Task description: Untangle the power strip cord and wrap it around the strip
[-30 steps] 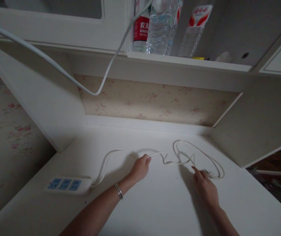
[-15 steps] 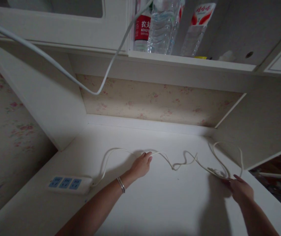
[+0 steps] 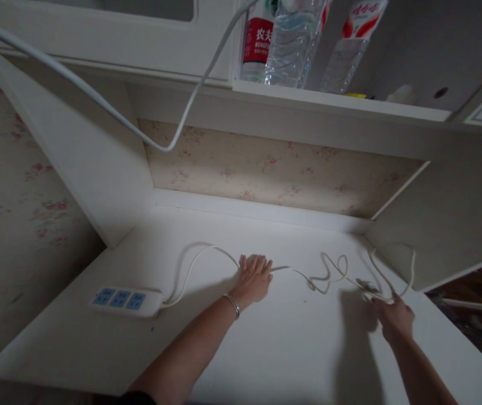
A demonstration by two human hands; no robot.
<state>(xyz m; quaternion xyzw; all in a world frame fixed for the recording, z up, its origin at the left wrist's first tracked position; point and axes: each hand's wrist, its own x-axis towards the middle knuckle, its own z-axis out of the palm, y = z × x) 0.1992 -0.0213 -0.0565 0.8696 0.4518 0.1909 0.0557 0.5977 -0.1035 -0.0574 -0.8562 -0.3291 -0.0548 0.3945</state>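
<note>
A white power strip (image 3: 126, 301) with blue sockets lies on the left of the white desktop. Its cord (image 3: 212, 246) curves to the right across the surface, loosely kinked in the middle and looped at the far right. My left hand (image 3: 257, 277), a silver bangle on its wrist, rests flat over the cord with fingers spread. On the right, my right hand (image 3: 395, 316) is closed around the looped part of the cord, held slightly above the desk, where a shadow falls. The cord's far end is hard to make out near that hand.
Overhead, a shelf (image 3: 338, 101) bears several plastic bottles (image 3: 289, 48). A thick white cable (image 3: 110, 109) hangs close in front at upper left. Side panels (image 3: 93, 152) flank the desktop (image 3: 275, 349), whose front edge shows at lower left.
My left hand has gone from pinching the cord to lying spread over it. My right hand has shifted left with the cord, and the middle kinks have changed shape. The view has moved slightly.
</note>
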